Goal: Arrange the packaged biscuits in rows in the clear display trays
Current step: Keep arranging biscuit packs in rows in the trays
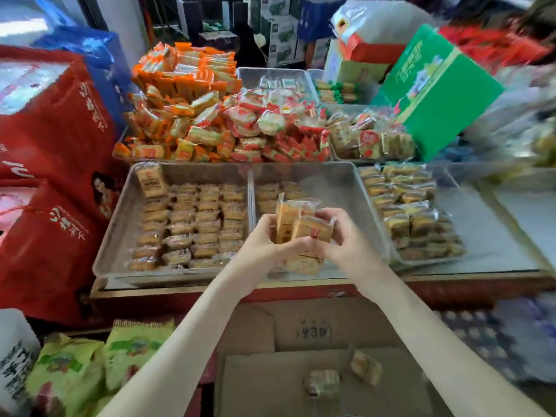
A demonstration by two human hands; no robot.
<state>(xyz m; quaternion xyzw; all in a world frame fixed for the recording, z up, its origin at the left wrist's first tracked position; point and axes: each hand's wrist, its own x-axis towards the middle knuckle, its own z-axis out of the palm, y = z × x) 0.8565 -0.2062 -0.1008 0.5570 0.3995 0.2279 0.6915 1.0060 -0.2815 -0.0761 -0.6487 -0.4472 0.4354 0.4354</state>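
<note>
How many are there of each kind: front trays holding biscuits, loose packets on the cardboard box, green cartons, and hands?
Front trays holding biscuits: 3
Loose packets on the cardboard box: 2
Green carton: 1
Hands: 2
Total: 8

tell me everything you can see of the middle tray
The middle tray is clear plastic, rectangular, with sloped walls and rounded corners. It lies flat between the left tray and right tray. Mostly bare, it holds short biscuit rows at its far left. The left hand and right hand grip a bundle of packs over its near part.
</note>
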